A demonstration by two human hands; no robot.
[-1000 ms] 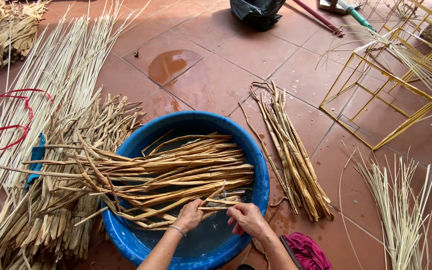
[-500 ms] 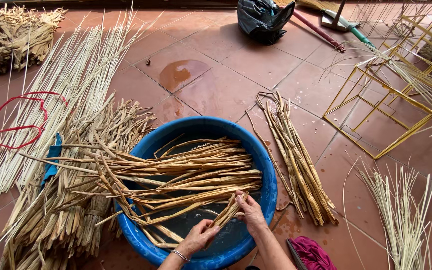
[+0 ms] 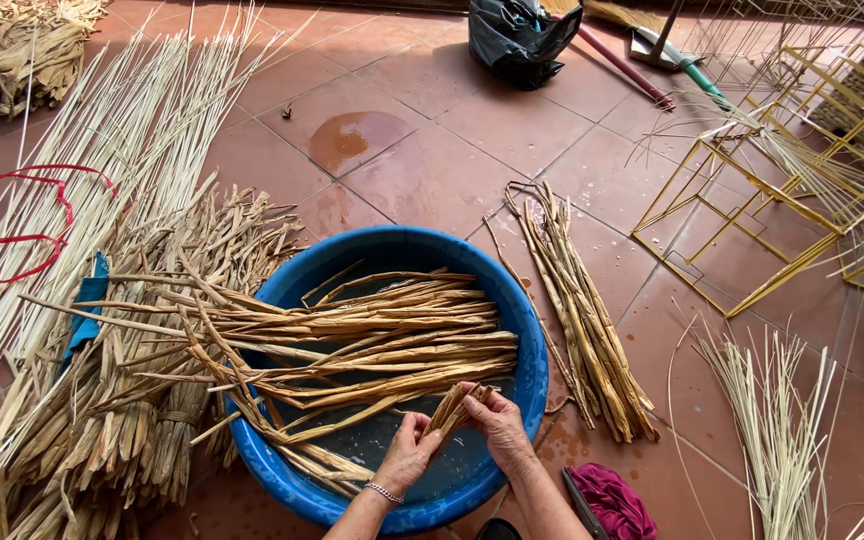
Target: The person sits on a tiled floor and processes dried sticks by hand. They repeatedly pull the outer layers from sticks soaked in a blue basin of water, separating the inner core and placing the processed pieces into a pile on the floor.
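Over the blue basin [image 3: 527, 330], left hand [image 3: 409, 452] and right hand [image 3: 497, 425] pinch a leaf strip [image 3: 449, 408].

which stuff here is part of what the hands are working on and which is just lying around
In use:
left hand
right hand
dried leaf strip held between both hands
blue basin
soaking leaf strips across it

Lying about:
bundle of strips on the tiles
pale reeds
yellow wire frames
black bag
magenta cloth

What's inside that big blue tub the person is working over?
The blue tub holds long tan plant strips lying across it, with dark water below. The left hand and right hand grip one strip's end together. The strips and water hide the bottom.
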